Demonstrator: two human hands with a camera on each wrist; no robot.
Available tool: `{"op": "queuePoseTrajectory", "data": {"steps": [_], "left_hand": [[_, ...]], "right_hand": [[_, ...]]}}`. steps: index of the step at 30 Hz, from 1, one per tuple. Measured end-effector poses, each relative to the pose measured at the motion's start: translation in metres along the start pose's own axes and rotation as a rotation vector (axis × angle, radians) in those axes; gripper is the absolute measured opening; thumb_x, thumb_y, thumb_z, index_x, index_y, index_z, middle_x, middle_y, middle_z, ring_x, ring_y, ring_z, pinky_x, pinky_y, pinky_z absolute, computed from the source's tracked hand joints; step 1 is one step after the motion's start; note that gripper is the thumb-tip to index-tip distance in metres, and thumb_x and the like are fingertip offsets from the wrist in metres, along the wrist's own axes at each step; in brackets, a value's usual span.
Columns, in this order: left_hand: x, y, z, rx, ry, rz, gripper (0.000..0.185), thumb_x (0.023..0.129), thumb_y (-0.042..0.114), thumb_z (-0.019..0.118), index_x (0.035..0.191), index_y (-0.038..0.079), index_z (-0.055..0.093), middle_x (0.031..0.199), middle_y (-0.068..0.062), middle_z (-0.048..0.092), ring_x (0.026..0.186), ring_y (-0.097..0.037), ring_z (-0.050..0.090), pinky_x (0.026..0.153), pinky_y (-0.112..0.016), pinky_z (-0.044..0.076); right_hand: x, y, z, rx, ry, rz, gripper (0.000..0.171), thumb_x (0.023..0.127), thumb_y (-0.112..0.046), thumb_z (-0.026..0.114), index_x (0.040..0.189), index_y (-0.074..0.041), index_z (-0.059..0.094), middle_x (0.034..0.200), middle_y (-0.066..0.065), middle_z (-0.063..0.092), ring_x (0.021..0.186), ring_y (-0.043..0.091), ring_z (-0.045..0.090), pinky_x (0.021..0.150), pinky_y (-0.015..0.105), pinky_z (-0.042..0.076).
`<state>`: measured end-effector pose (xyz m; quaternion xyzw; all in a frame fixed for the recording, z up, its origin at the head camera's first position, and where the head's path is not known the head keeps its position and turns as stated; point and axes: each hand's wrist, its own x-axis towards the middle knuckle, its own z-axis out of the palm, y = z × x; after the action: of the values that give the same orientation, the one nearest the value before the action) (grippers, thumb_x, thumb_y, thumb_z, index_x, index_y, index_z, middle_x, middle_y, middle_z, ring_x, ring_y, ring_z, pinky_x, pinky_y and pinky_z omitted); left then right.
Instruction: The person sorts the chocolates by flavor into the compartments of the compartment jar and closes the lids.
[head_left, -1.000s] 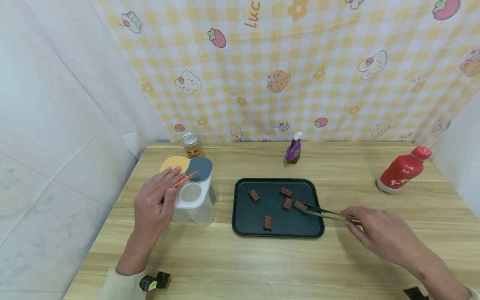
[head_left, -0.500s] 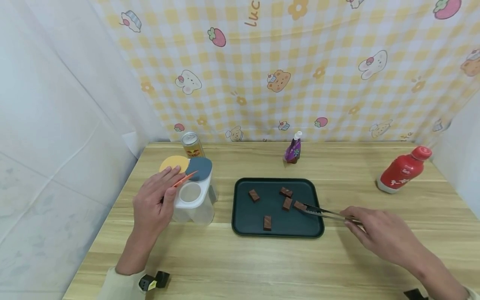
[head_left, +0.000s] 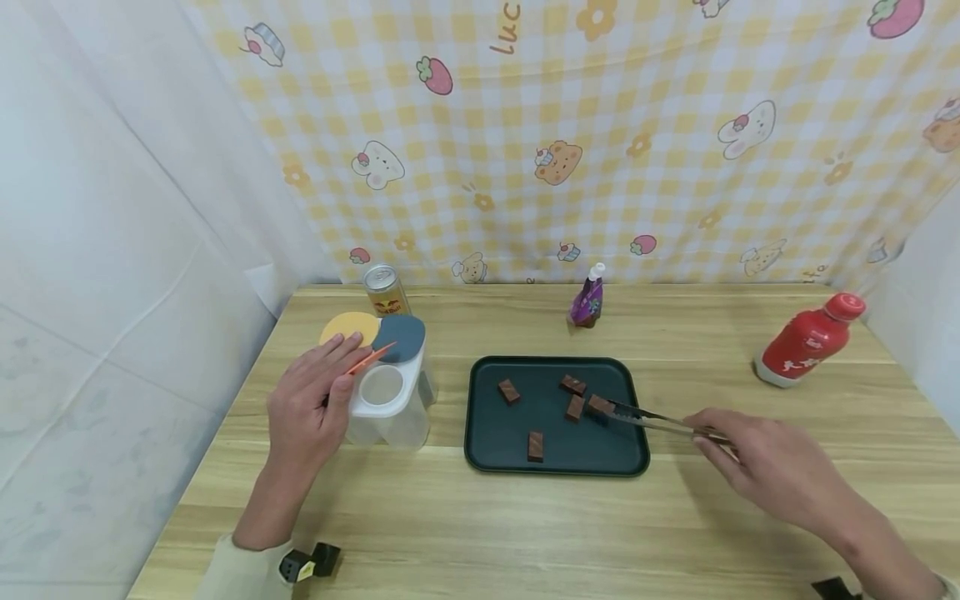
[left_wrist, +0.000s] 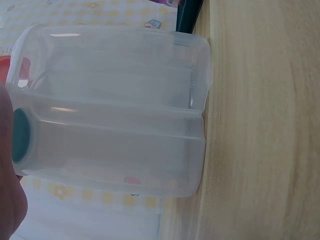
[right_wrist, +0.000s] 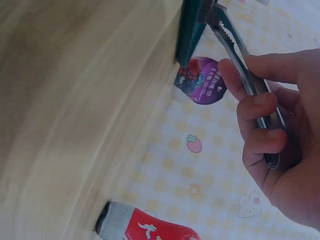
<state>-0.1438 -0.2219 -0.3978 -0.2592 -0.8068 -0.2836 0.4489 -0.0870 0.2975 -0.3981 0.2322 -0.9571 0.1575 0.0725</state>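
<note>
My right hand (head_left: 772, 467) grips metal tongs (head_left: 652, 421) by the handle end, fingers curled round them (right_wrist: 260, 105). The tong tips close on a brown chocolate piece (head_left: 600, 406) at the right side of the dark green tray (head_left: 487, 433). Several other chocolate pieces lie on the tray, one (head_left: 575, 407) right beside the pinched one. My left hand (head_left: 307, 408) rests on a clear plastic container (head_left: 390, 400) with a white top, fingers laid towards its raised yellow flap (head_left: 348, 327). The container's round opening is uncovered, and the left wrist view fills with its clear wall (left_wrist: 115, 110).
A drink can (head_left: 385, 289) stands behind the container. A small purple bottle (head_left: 587, 300) stands at the back centre. A red bottle (head_left: 806, 340) stands at the far right. A patterned curtain closes the back and a white sheet the left.
The tong tips with the chocolate piece have risen slightly off the tray and my right hand has shifted a little to the right. The left hand has not moved.
</note>
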Motion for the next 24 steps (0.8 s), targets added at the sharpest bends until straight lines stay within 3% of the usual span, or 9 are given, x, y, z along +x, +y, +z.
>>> {"op": "queuePoseTrajectory", "data": {"steps": [6,12,18,24], "left_hand": [[0.000,0.001,0.001,-0.005,0.006,0.000,0.055,0.110,0.045,0.047,0.110,0.001,0.080,0.117,-0.013,0.074,0.110,-0.040,0.070,0.108,-0.036,0.047],[0.000,0.002,0.001,0.005,-0.005,-0.020,0.057,0.109,0.047,0.046,0.110,0.002,0.080,0.118,-0.012,0.074,0.111,-0.039,0.069,0.109,-0.034,0.045],[0.001,0.002,0.001,-0.006,0.000,-0.012,0.056,0.110,0.046,0.046,0.111,0.002,0.080,0.118,-0.013,0.074,0.111,-0.040,0.069,0.107,-0.039,0.047],[0.001,0.002,0.000,0.001,-0.004,-0.022,0.057,0.110,0.047,0.045,0.110,0.002,0.080,0.118,-0.013,0.074,0.111,-0.039,0.069,0.108,-0.037,0.047]], "right_hand": [[0.005,-0.005,-0.009,0.096,0.097,-0.046,0.030,0.083,-0.006,0.085,0.111,-0.015,0.076,0.070,-0.024,0.049,0.056,-0.005,0.041,0.045,0.018,0.036],[0.026,-0.025,-0.012,0.133,0.193,-0.118,0.029,0.085,-0.006,0.083,0.111,-0.016,0.075,0.072,-0.023,0.053,0.055,-0.004,0.042,0.046,0.013,0.032],[0.055,-0.052,-0.006,0.206,0.222,-0.227,0.032,0.087,-0.005,0.080,0.118,-0.015,0.074,0.069,-0.021,0.046,0.054,-0.005,0.038,0.045,0.015,0.029],[0.086,-0.078,0.009,0.309,0.196,-0.329,0.030,0.093,-0.007,0.076,0.121,-0.016,0.072,0.071,-0.020,0.048,0.054,-0.004,0.037,0.046,0.017,0.032]]}}
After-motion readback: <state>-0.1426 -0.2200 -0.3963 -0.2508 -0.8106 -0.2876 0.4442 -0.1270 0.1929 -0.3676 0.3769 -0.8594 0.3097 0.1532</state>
